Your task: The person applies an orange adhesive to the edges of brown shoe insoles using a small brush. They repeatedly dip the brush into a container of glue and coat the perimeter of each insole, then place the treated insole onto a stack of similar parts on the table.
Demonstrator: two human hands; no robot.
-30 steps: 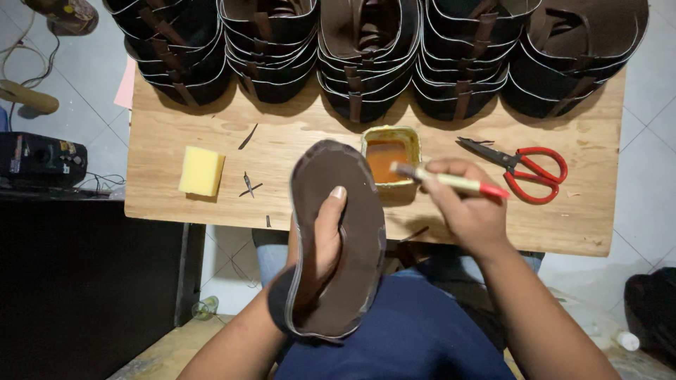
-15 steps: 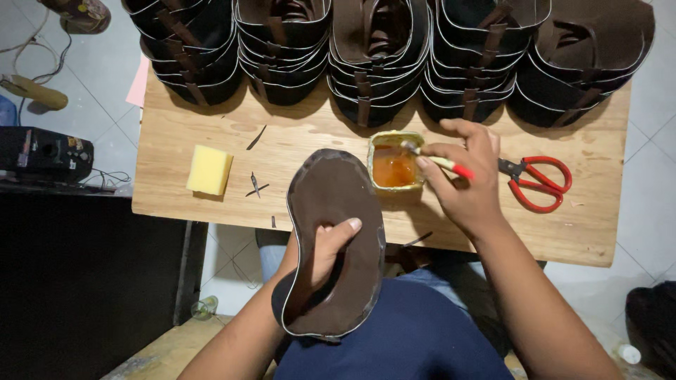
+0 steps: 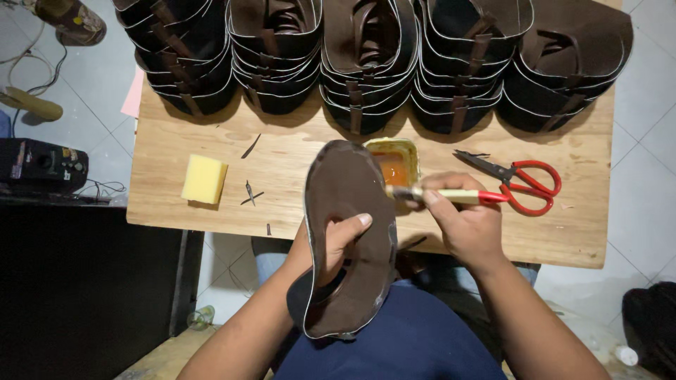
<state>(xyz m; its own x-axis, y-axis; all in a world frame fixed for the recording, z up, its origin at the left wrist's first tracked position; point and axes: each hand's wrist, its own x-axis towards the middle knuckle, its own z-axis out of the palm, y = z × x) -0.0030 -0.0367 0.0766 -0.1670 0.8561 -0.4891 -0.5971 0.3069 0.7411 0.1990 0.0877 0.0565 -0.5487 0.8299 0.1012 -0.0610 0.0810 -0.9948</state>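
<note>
Head view: left hand (image 3: 336,243) gripping brown sole (image 3: 350,232) upright over lap, right hand (image 3: 465,225) closed on glue brush (image 3: 451,196) beside glue tin (image 3: 394,163), wooden table (image 3: 296,169) bearing yellow sponge (image 3: 204,179), red scissors (image 3: 517,181), stacked sandal uppers (image 3: 370,56), pale tiled floor (image 3: 91,84).

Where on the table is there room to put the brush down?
Bare wood lies between the yellow sponge and the sole in the left hand, save a few dark scraps. More lies in front of the red scissors. The back edge is crowded with stacked brown shoe tops.
</note>
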